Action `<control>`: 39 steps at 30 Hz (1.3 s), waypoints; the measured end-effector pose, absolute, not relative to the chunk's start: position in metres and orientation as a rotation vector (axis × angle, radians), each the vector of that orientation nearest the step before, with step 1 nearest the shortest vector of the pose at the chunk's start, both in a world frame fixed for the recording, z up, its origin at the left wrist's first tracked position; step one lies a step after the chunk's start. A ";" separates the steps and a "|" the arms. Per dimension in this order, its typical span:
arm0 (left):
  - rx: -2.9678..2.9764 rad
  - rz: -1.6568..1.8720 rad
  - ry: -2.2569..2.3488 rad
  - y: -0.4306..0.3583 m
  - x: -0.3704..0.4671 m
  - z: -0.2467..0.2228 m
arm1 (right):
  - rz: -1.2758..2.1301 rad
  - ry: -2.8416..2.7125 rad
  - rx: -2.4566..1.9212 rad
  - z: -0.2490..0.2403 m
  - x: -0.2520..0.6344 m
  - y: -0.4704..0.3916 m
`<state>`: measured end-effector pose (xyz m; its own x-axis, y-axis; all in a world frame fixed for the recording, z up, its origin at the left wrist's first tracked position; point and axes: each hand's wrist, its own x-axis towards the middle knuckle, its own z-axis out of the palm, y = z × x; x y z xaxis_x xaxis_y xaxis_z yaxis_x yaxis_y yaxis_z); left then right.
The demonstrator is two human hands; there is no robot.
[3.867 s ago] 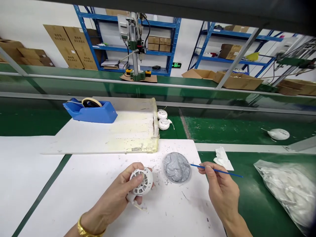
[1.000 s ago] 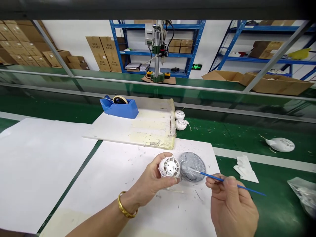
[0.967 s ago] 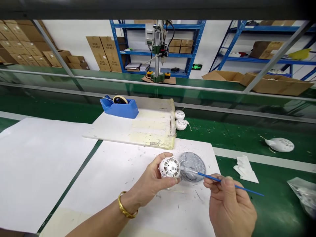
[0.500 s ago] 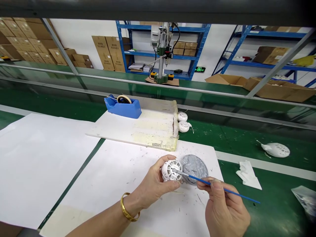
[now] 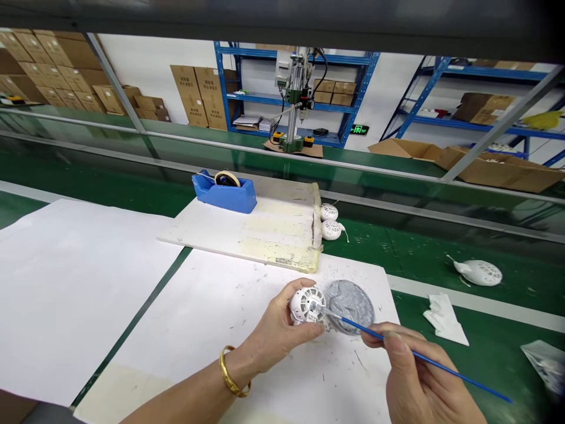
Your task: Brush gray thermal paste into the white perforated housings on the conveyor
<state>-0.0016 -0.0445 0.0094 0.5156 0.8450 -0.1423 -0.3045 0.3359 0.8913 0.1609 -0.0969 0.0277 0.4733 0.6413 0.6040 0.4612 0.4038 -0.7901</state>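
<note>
Between the thumb and fingers of my left hand [image 5: 276,327] is a round white plastic part [image 5: 304,301] with a slotted, spoked face turned up. My right hand [image 5: 419,365] pinches a thin blue paintbrush [image 5: 379,334]. Its tip meets the middle of the part's face, where a grey patch shows. Just right of the part, a round shallow dish of grey paste [image 5: 352,305] lies on the white paper sheet [image 5: 212,318]. Two similar white parts [image 5: 331,229] sit beside the board's right end. Another white part [image 5: 481,272] lies farther right on the green bench.
A blue tape dispenser [image 5: 227,193] stands on a stained white board [image 5: 273,227] behind my hands. To the right lie a folded white tissue [image 5: 445,320] and a clear plastic bag [image 5: 547,362]. A metal rail [image 5: 282,164] runs along the back, with a press machine [image 5: 293,106] beyond.
My right hand has shifted right and slightly down with the brush, whose tip stays at the part's middle. More grey shows there. The white part on the green bench has moved left.
</note>
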 end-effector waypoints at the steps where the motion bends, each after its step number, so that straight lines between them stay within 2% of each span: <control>1: 0.943 0.826 0.687 -0.045 -0.002 0.010 | 0.157 -1.113 -1.231 0.029 0.159 -0.096; 5: 0.942 0.816 0.720 -0.045 -0.005 0.012 | 0.280 -0.825 -1.261 0.026 0.157 -0.092; 12: 0.930 0.835 0.759 -0.045 -0.006 0.006 | 0.796 -0.376 -1.084 0.013 0.156 -0.081; 18: 0.908 0.855 0.754 -0.046 -0.003 0.007 | 0.962 -0.282 -1.050 0.008 0.152 -0.079; 26: 0.870 0.864 0.718 -0.047 -0.004 0.006 | 0.995 -0.430 -1.029 -0.006 0.159 -0.077; 30: 0.872 0.862 0.708 -0.047 -0.005 0.011 | 1.017 -0.389 -0.943 0.004 0.167 -0.077; 35: 1.016 0.868 0.808 -0.047 -0.008 0.022 | 0.807 -0.198 -0.806 0.030 0.179 -0.078; 39: 1.119 0.896 0.920 -0.044 -0.009 0.024 | 0.548 -0.272 -0.883 0.028 0.186 -0.085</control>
